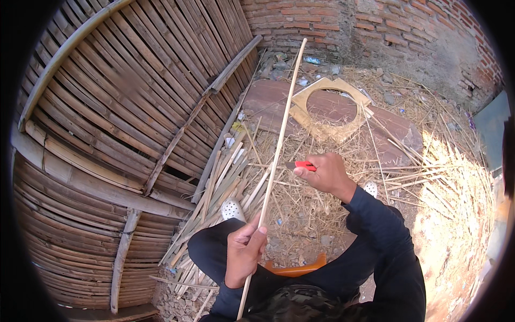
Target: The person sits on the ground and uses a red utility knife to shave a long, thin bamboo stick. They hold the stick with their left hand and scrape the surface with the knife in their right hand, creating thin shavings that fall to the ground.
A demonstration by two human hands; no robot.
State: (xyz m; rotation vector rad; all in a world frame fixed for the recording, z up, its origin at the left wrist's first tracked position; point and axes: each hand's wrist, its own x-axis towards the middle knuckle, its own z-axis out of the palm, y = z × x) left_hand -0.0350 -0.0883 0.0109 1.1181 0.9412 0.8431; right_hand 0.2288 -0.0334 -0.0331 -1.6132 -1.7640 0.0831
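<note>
Head: strip (282,129) thru L hand (244,251); knife (304,165) in R hand (328,174)

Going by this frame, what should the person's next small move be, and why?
Probably bring the red-handled knife leftward until its blade meets the bamboo strip: the right hand grips the knife with the blade pointing at the strip but seemingly just short of it, while the left hand holds the strip nearer the body, clear of the blade.
</note>
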